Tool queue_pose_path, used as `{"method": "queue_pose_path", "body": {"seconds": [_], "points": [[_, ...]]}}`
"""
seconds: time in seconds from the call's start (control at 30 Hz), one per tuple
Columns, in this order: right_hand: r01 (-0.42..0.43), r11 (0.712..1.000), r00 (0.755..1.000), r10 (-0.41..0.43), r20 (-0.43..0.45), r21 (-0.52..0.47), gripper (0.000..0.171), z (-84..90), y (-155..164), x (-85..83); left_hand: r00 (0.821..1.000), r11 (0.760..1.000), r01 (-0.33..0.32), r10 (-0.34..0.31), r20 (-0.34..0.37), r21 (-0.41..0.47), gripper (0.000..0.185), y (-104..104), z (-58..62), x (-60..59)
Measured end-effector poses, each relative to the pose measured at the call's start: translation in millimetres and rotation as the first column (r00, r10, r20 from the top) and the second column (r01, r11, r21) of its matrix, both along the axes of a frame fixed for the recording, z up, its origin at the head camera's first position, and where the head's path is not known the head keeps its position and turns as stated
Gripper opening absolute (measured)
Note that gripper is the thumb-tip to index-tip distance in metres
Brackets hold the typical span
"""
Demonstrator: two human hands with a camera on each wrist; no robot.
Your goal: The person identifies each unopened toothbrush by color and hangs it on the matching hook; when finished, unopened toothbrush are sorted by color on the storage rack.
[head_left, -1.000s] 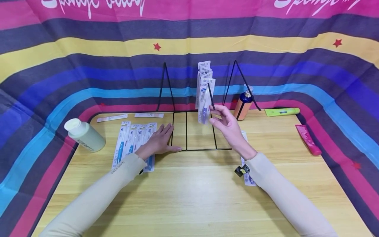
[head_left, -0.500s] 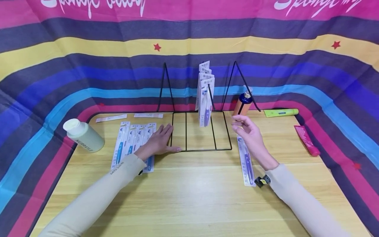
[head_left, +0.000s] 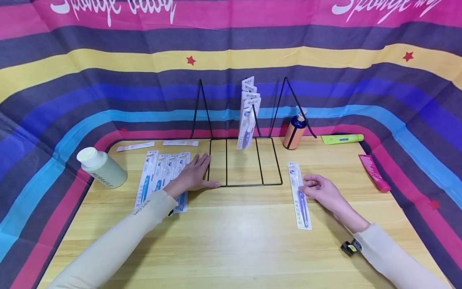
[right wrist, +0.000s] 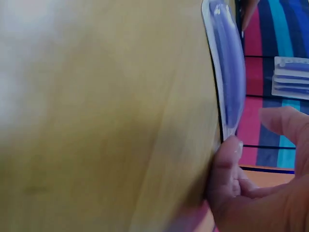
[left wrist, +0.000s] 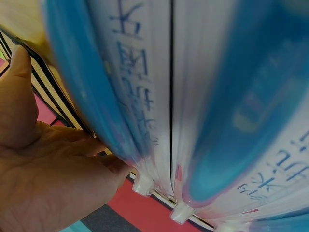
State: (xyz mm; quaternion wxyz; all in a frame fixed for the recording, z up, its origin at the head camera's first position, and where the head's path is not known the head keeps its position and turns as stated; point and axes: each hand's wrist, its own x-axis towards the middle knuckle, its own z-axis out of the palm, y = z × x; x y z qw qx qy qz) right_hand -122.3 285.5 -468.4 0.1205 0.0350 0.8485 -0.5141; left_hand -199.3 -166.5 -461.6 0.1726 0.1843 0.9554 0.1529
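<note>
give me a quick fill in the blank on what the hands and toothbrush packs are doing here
1. The right hand touches a single toothbrush pack lying ____ on the table.
2. The left hand rests on a row of packs beside the black wire ____.
3. Several packs hang on the rack's ____ prong.

Missing words: flat; rack; middle

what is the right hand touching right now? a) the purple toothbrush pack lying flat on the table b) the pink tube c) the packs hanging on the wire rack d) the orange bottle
a: the right hand rests on the table with its fingertips at the edge of the purple toothbrush pack, which lies flat just right of the wire rack, well clear of the orange bottle and pink tube.
</note>
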Motion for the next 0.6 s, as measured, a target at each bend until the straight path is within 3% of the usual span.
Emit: {"method": "queue_pose_path", "body": {"seconds": [0.37,0.6], "points": [[-0.035,0.964,0.999,0.038,-0.004,0.264,0.050,4.0,-0.7,27.5,1.000,1.000,-0.006,0.006,0.009,0.003,0.119,0.9,1.4,-0.5],[-0.020,0.952,1.000,0.025,-0.012,0.304,0.052,6.8,-8.2,38.1,1.000,1.000,-0.016,0.016,0.012,0.008,0.119,1.1,0.4,-0.6]]}}
